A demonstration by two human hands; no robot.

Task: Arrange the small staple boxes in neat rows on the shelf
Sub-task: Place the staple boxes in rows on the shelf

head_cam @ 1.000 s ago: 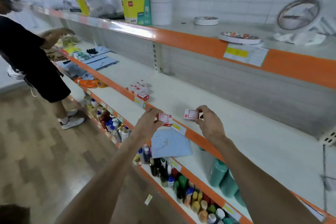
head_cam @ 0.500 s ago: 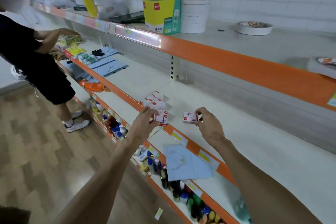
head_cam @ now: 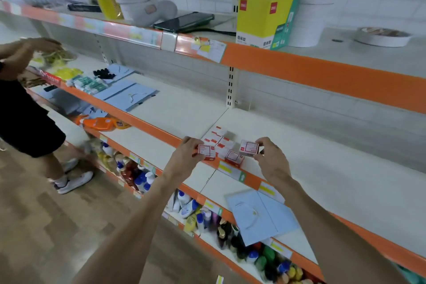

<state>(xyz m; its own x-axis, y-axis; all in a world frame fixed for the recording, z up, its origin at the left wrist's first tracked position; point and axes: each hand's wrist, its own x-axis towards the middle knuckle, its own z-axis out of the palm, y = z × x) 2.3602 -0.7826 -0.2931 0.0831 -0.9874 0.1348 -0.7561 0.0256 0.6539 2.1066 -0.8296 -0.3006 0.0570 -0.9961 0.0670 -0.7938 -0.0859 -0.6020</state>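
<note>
Shelf point(head_cam: 322, 157): the white middle board with an orange front lip, running from the left of the frame to the lower right. It is bare around the centre, which is probably why the rows are being built there.
Other person point(head_cam: 25, 117): at the left edge of the frame in dark clothes, arms raised at the far end of the shelving, well apart from the work.
Yellow carton point(head_cam: 265, 18): upright on the top shelf, upper centre-right, and no part of this job.
Blue folder point(head_cam: 260, 214): lower centre, lying on the shelf below and overhanging its lip.
Left hand point(head_cam: 184, 157): centre of the frame, over the front lip, with fingers point(head_cam: 196, 145) clamped round a box from the left.
Right hand point(head_cam: 272, 159): just right of centre, with fingers point(head_cam: 265, 143) clamped on a second box from the right.
Staple boxes on the shelf point(head_cam: 219, 140): a small red-and-white group between the two hands, lying flat near the lip. The rows are rough, and the front box point(head_cam: 234, 158) sits skewed.
Left box point(head_cam: 206, 151): label up, at the left flank of the group, apparently so it can drop in as a row end.
Right box point(head_cam: 249, 147): label toward the camera, raised just above the right flank, held level to set down square.
Step, as judged: placing both boxes beside the group. The skewed one will need straightening.
</note>
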